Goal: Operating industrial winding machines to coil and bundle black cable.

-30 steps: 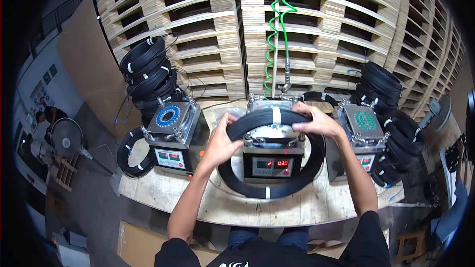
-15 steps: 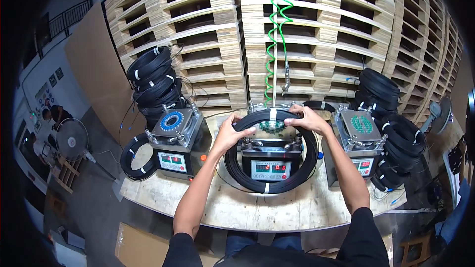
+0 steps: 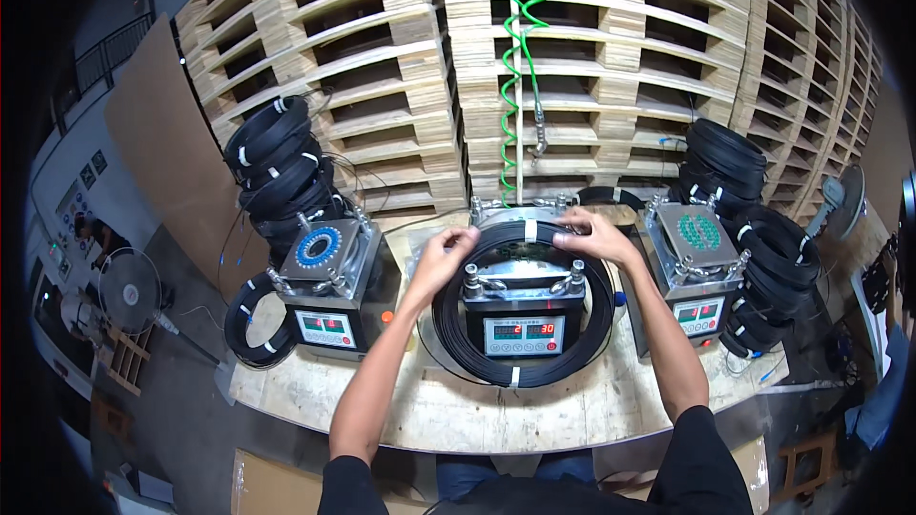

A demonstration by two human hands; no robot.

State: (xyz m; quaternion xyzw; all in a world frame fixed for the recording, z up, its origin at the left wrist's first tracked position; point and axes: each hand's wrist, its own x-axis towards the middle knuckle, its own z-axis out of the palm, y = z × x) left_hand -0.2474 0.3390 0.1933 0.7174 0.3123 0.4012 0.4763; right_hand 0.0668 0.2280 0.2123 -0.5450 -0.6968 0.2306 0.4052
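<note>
The left hand (image 3: 447, 262) curls at 11 o'clock on a large black cable coil (image 3: 450, 329), fingertips and thumb close together; I cannot tell whether it grips the coil or only hovers against it. The right hand (image 3: 593, 236) bends over at 1 o'clock, its fingertips at the rim, and whether they pinch the cable I cannot tell either. The coil encircles the middle tabletop machine (image 3: 525, 311), with one white band (image 3: 530, 231) at 12 o'clock between the hands and another (image 3: 515, 377) at 6 o'clock. Inside the ring shows a panel (image 3: 524, 336) with red digits. Outward, just above 9 o'clock, stands a left machine (image 3: 327, 300) bearing a blue ring (image 3: 319, 247); between 2 and 3 o'clock, a right machine (image 3: 701, 272) has a green-patterned top plate (image 3: 703, 235). Stacked black coils rise at 10 o'clock (image 3: 275, 148) and 2 o'clock (image 3: 727, 154). A green spiral air hose (image 3: 513, 62) hangs at 12 o'clock before piled wooden pallets (image 3: 401, 67). The plywood tabletop (image 3: 458, 420) spreads toward 6 o'clock; a fan (image 3: 131, 292) stands far off at 9.
</note>
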